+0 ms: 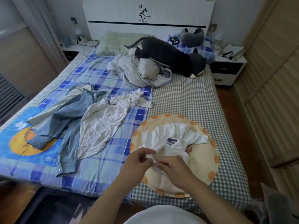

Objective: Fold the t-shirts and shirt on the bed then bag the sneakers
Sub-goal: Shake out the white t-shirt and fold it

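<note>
Head view, left to right: denim shirt (64, 117) is lying crumpled on the bed (194, 94), unfolded. Just beside it, touching, grey-white t-shirt (103, 125) is sprawling, also unfolded. White t-shirt (169, 136) with a chest print is sitting bunched on a round orange-dotted mat (208, 160) near the bed's foot. Left hand (139, 160) and right hand (171, 165) are working together at its near edge, fingers (151, 160) curled, pinching the fabric. Folding is just starting, I'd say. Next move calls for pulling the hem apart to spread it flat. Sneakers and bag aren't showing.
</note>
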Demonstrator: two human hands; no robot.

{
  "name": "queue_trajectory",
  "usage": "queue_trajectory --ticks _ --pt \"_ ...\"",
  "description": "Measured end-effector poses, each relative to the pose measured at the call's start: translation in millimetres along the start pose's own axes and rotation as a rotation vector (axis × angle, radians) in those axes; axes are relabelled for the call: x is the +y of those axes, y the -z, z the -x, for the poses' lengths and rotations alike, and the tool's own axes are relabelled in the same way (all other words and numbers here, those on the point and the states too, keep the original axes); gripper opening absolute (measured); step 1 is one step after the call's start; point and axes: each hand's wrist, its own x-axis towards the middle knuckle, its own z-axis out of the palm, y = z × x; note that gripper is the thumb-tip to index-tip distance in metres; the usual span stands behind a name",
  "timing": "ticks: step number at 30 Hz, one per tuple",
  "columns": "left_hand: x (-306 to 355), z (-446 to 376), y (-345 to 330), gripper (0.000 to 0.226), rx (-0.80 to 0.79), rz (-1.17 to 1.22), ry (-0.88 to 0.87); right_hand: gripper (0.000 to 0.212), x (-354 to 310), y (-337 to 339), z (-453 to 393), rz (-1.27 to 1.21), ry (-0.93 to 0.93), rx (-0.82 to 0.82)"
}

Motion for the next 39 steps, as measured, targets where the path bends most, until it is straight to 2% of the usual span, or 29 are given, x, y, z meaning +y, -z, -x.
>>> queue_trajectory --ticks 9,14,19,22,25,27,31,37,39 --pt "10 -3 21 0.029 -0.208 -0.293 0.017 0.021 4 14 -1 0.105 0.013 -0.099" --pt "19 -4 30 0.026 -0.246 -0.305 0.052 0.02 -2 17 2 0.144 0.005 -0.166" --pt "16 0 29 0.017 -0.211 -0.198 0.034 0.024 -4 12 5 0.137 0.008 -0.187" --pt "4 4 24 0.017 -0.155 -0.042 0.038 0.014 -10 10 9 -0.031 -0.001 -0.096" --pt "-6 9 17 0.03 -0.083 0.101 0.046 0.008 -12 7 12 -0.179 -0.053 0.005" --pt "-8 11 12 0.036 -0.036 0.106 0.04 0.008 -12 5 14 -0.211 -0.065 0.013" --pt "-6 12 11 0.028 -0.02 0.019 0.025 0.007 -15 8 15 -0.2 -0.078 -0.018" --pt "7 12 28 0.027 -0.28 -0.374 0.013 0.011 -18 34 10 -0.128 -0.095 -0.039" --pt "10 13 28 0.026 -0.275 -0.41 0.018 0.012 -19 42 7 -0.098 -0.088 -0.022"
